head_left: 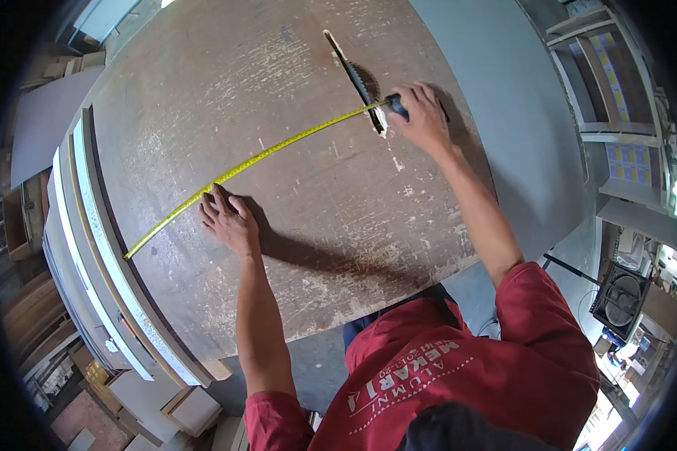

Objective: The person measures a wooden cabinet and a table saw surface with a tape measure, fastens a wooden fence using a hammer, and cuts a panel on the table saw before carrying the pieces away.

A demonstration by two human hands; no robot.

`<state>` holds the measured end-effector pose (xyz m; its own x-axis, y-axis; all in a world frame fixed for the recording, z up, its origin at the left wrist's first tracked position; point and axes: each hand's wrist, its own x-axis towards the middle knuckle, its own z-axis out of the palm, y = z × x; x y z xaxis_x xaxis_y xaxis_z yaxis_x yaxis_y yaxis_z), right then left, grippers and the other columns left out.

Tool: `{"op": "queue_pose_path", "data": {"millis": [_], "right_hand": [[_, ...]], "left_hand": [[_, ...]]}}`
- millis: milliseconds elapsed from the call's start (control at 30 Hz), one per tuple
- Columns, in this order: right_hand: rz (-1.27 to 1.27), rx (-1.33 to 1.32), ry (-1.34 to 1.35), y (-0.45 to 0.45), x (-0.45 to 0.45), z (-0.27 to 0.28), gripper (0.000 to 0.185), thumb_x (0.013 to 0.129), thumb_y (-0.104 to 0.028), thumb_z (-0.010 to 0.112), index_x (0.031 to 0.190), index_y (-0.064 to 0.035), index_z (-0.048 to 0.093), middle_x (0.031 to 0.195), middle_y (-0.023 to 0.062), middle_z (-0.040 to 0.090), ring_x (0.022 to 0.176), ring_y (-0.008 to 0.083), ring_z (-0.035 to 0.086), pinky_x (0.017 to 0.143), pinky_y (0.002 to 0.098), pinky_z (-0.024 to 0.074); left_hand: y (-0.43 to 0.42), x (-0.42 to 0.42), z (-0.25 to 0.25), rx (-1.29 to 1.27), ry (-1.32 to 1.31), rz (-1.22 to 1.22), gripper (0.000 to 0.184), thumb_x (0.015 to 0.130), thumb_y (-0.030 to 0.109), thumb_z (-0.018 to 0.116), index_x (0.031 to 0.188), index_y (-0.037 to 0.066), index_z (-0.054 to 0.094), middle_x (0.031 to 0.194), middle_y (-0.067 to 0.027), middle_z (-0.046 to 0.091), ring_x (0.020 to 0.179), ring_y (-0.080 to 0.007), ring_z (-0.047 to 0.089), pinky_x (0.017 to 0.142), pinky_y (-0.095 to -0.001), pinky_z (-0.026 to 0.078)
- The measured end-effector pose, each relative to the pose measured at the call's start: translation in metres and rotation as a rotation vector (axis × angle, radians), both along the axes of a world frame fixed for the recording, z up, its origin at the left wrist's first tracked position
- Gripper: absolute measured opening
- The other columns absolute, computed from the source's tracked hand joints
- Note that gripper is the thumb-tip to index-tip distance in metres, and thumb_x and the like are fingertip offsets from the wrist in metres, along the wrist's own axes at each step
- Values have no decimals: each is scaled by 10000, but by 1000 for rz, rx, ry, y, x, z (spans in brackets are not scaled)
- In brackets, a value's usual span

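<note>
A yellow tape measure with a dark case is stretching, extended, across the scuffed brown tabletop, crossing the narrow saw slot.

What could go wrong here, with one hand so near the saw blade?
The right hand holds the tape measure close beside the saw blade, so a slip could cut the fingers. The yellow tape crosses near the blade's end and might get scratched by the teeth. No hand holds its far end at the long rail, so it could shift and spoil the reading.
</note>
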<state>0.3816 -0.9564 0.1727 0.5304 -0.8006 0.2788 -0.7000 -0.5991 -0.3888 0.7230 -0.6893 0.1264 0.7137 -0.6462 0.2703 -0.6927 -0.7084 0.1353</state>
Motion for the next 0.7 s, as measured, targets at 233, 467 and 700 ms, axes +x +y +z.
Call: {"op": "queue_pose_path", "data": {"millis": [233, 467, 700], "right_hand": [[-52, 29, 91, -26, -48, -8, 431, 889, -99, 635, 1286, -267, 624, 1327, 70, 500, 1163, 342, 484, 1011, 437, 430], [-54, 10, 106, -23, -43, -19, 356, 909, -121, 599, 1241, -240, 651, 1312, 41, 511, 1135, 341, 480, 990, 462, 434], [-47, -116, 77, -23, -44, -29, 359, 890, -122, 612, 1226, -240, 656, 1291, 44, 535, 1131, 339, 491, 985, 452, 437]], "left_hand": [[0, 1, -1, -22, 65, -18, 539, 955, 343, 464, 1470, 183, 472, 1515, -192, 405, 1405, -398, 330, 1159, -564, 205], [0, 0, -3, -26, 28, -31, 525, 955, 336, 468, 1449, 164, 505, 1501, -208, 418, 1397, -386, 346, 1151, -540, 225], [-1, -2, -5, -54, 8, -53, 510, 944, 313, 482, 1417, 129, 536, 1466, -227, 447, 1354, -407, 390, 1128, -528, 268]]}}
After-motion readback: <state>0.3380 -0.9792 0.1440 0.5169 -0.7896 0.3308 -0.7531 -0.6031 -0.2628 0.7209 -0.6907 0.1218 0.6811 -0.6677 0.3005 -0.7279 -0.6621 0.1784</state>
